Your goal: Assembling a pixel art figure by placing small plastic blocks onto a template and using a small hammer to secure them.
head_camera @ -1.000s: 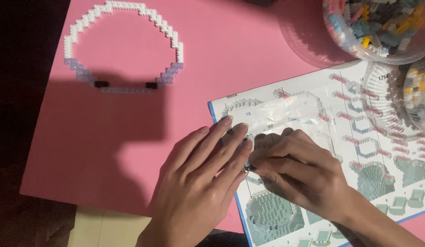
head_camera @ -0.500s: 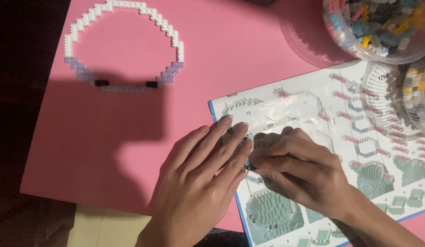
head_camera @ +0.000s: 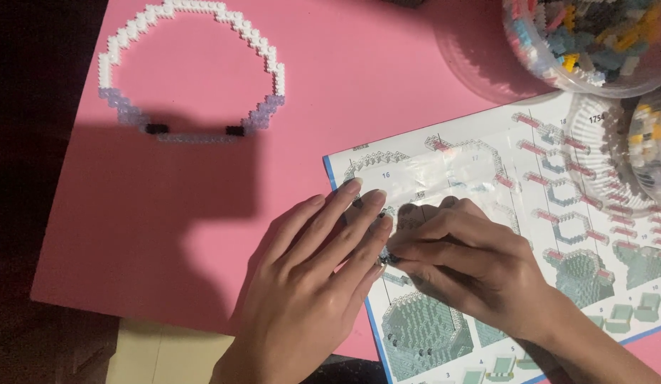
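Head view shows your left hand (head_camera: 313, 277) flat beside your right hand (head_camera: 462, 267), which pinches a tiny dark brick (head_camera: 389, 257) that could slip onto the instruction sheet (head_camera: 558, 213).

A home craft table: pink mat (head_camera: 330, 78); building-brick tub (head_camera: 593, 43); instruction sheet (head_camera: 558, 213).

A clear plastic bag (head_camera: 444, 178), flat and crinkled, is seen lying on a printed instruction sheet (head_camera: 558, 213), white with a blue edge and grey-green diagrams. Two clear round tubs (head_camera: 529, 57) of coloured bricks are seen at upper right, one partly cropped.
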